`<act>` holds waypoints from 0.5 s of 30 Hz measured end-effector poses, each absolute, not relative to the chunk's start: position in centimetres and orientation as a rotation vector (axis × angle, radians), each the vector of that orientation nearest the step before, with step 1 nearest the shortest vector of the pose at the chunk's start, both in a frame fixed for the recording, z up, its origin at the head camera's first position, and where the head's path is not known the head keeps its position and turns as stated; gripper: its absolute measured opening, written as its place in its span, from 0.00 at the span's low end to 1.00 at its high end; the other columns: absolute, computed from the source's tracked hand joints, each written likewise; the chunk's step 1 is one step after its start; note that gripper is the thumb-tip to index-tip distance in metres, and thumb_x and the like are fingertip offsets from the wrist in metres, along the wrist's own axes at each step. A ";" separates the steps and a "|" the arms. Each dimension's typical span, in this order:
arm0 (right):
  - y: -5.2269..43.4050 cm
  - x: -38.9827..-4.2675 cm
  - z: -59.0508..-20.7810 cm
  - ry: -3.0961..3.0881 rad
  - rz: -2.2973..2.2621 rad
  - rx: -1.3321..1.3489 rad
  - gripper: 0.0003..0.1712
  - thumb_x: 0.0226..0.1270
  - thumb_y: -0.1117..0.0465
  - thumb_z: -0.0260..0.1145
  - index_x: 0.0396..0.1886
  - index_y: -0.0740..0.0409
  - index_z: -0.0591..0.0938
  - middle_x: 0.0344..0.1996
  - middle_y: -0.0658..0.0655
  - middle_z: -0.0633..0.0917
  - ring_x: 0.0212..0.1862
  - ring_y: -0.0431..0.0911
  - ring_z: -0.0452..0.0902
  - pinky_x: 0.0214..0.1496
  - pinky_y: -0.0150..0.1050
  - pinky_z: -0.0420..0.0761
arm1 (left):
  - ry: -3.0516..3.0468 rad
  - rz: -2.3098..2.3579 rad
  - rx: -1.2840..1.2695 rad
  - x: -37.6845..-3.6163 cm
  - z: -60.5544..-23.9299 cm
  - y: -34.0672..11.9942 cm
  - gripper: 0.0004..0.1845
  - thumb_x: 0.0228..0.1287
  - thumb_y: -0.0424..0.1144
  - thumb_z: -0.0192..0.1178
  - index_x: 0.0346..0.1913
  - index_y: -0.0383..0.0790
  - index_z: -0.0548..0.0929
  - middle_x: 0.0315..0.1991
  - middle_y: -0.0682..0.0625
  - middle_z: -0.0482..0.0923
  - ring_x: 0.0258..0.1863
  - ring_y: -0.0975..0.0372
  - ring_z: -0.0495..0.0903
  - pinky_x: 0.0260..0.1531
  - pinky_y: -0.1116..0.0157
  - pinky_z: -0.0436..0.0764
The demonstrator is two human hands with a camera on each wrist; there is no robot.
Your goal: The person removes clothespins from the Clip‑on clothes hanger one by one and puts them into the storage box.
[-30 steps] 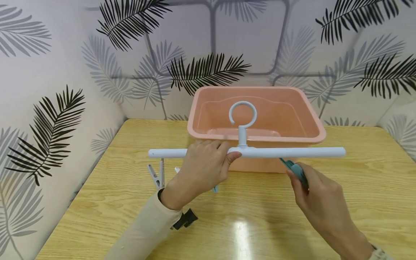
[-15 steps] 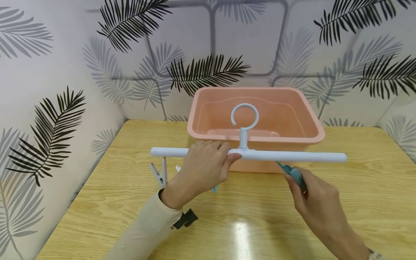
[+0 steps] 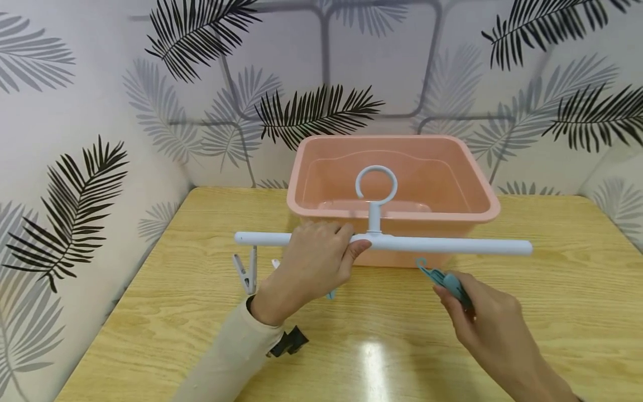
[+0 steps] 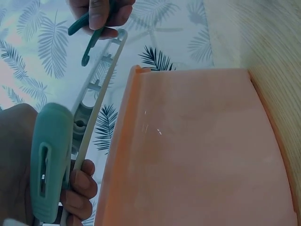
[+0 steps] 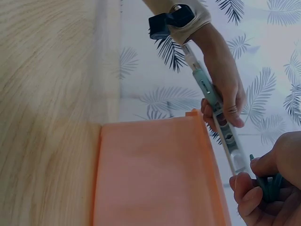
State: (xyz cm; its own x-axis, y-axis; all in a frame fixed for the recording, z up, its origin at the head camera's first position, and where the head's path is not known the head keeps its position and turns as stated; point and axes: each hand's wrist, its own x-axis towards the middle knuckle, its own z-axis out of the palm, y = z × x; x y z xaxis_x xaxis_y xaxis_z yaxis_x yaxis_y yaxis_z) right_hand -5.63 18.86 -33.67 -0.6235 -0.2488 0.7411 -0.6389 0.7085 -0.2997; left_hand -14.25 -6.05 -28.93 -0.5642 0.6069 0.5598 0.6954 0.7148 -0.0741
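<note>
My left hand point(image 3: 316, 265) grips the white bar of a clothes hanger point(image 3: 462, 245) just left of its round hook. A grey clothespin point(image 3: 246, 274) hangs under the bar's left end. Another clip, teal point(image 4: 51, 165), hangs by the left hand in the left wrist view; the head view shows only its tip. To the right, below the bar, my right hand point(image 3: 494, 312) pinches a teal clothespin point(image 3: 452, 286) between thumb and fingers. That clip's small hooked end points up and left, apart from the bar. Slots along the bar's underside point(image 5: 231, 146) show in the right wrist view.
Behind the hanger, a pink plastic basin point(image 3: 321, 216) stands on the wooden table point(image 3: 201, 312), close to the patterned wall covering point(image 3: 372, 61). A black wrist strap piece point(image 3: 289, 341) juts from the left sleeve.
My right hand has moved slightly left and down with its clothespin, whose hooked end now shows clear below the bar. The hanger's right side has dipped a little; the left hand keeps its grip.
</note>
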 end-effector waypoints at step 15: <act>18.7 -6.4 -31.1 -2.175 0.778 0.673 0.25 0.75 0.47 0.52 0.36 0.66 0.80 0.21 0.50 0.81 0.20 0.30 0.75 0.22 0.21 0.72 | -2.347 -0.203 -0.952 -14.5 -28.3 -7.0 0.20 0.70 0.50 0.55 0.22 0.44 0.69 0.15 0.55 0.60 0.13 0.62 0.61 0.14 0.65 0.63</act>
